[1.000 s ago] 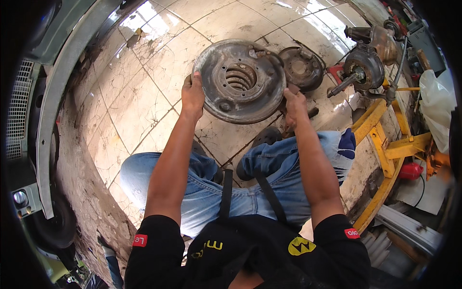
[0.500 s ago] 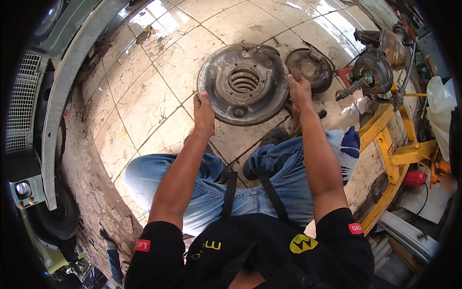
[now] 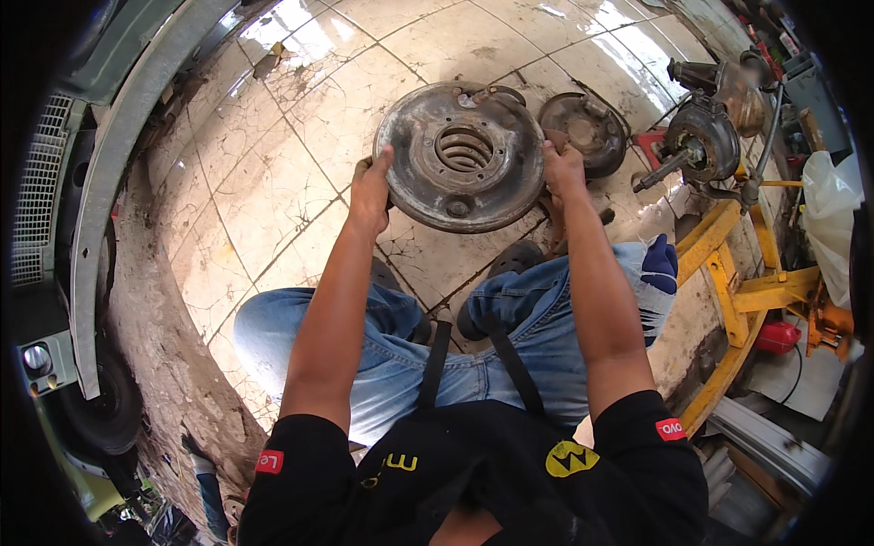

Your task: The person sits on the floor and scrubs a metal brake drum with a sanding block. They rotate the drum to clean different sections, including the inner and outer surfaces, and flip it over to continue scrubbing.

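Observation:
A worn, dark metal brake backing plate (image 3: 421,187) is held up between my two hands over the tiled floor. My left hand (image 3: 370,191) grips its left rim, thumb on the upper face and fingers out of sight beneath. My right hand (image 3: 564,169) grips the opposite rim, its fingers partly hidden. Through the plate's round centre hole a rusty coil spring (image 3: 462,156) shows; whether it touches the plate cannot be seen. Just beyond my right hand a second, smaller dark backing plate (image 3: 583,136) lies on the floor.
At the right stand a greasy axle assembly (image 3: 706,136) and a yellow metal stand (image 3: 728,273), with a red container (image 3: 778,337) beside it. A vehicle's grey bumper (image 3: 96,237) curves along the left. Cracked floor tiles (image 3: 273,182) spread ahead of my feet.
My left hand has moved slightly up and left along the rim. The plate has tilted a little, its near edge rising, while my right hand stays almost in place.

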A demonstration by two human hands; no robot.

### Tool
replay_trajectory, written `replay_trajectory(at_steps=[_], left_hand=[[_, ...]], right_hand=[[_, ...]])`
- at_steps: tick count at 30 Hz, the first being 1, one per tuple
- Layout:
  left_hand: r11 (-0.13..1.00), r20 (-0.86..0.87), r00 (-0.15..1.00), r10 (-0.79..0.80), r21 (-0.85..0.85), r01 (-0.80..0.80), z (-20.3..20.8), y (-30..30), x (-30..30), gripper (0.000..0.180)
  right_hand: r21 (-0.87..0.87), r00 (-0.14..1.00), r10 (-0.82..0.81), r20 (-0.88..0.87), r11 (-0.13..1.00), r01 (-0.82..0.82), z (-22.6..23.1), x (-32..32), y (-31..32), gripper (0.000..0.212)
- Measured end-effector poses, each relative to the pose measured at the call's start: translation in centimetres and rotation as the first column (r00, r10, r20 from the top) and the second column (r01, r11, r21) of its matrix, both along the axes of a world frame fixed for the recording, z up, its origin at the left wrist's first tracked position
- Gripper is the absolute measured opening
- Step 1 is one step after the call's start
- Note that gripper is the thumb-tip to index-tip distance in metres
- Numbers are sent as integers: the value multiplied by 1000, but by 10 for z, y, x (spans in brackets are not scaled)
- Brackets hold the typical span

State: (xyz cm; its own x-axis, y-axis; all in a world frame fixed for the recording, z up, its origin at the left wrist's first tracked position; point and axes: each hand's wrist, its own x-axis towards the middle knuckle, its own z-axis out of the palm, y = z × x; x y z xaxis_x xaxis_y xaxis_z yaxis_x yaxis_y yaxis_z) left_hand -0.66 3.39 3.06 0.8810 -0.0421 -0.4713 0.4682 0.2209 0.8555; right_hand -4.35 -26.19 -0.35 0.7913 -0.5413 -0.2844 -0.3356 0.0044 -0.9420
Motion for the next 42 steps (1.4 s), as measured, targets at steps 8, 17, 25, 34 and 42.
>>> replay_trajectory(at_steps=[8, 17, 25, 34, 42], left_hand=[[1000, 67, 998, -9, 31, 7, -17, -3, 8, 59], [990, 136, 991, 10, 137, -29, -21, -10, 12, 54], [1000, 94, 995, 12, 20, -14, -14, -2, -3, 47], [954, -41, 985, 169, -243, -174, -28, -16, -24, 52], [919, 25, 986, 163, -367, -142, -24, -22, -20, 54]], right_hand=[[-205, 991, -7, -134, 979, -20, 15, -5, 7, 37], [-374, 996, 29, 81, 928, 4, 0, -5, 2, 35], [-487, 988, -137, -66, 869, 87, 23, -11, 9, 41], [-599, 971, 137, 198, 801, 9, 72, -8, 42, 37], [-921, 513, 858, -9, 193, -339, 123, 41, 106, 30]])
